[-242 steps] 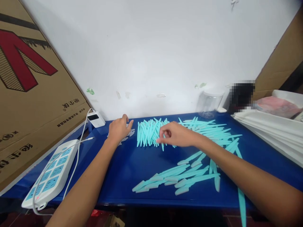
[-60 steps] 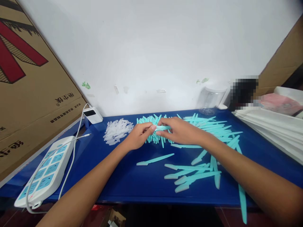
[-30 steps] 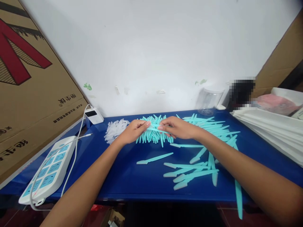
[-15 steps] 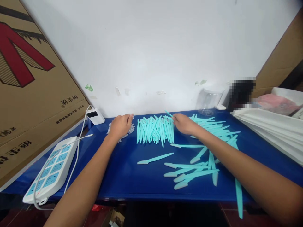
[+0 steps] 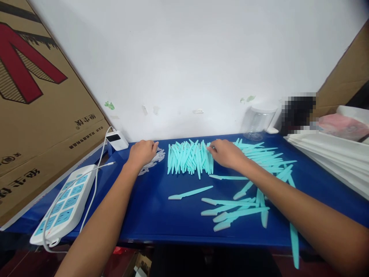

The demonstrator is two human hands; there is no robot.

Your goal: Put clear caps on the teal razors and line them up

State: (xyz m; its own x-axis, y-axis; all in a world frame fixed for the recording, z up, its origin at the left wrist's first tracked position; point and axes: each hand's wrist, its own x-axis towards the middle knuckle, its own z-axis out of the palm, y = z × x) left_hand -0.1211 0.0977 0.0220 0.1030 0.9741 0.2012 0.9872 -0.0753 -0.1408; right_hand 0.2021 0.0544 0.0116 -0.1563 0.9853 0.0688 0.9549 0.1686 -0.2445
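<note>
Left hand (image 5: 142, 154), half-curled, is over translucent slips (image 5: 157, 157) near the far edge of the blue surface (image 5: 144, 215). Right hand (image 5: 226, 153), nearly closed, meets the turquoise stick pile (image 5: 188, 157) between them; whether either holds anything, I cannot tell.

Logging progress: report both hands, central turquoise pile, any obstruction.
Left hand at pale pieces, grip unclear. Right hand at right end of central turquoise pile, grip unclear. Right forearm hides some scattered turquoise sticks.

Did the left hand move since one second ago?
Yes, to the left: the left hand went from the middle heap of turquoise razors to the translucent caps, nearer the white device with a dark screen.
</note>
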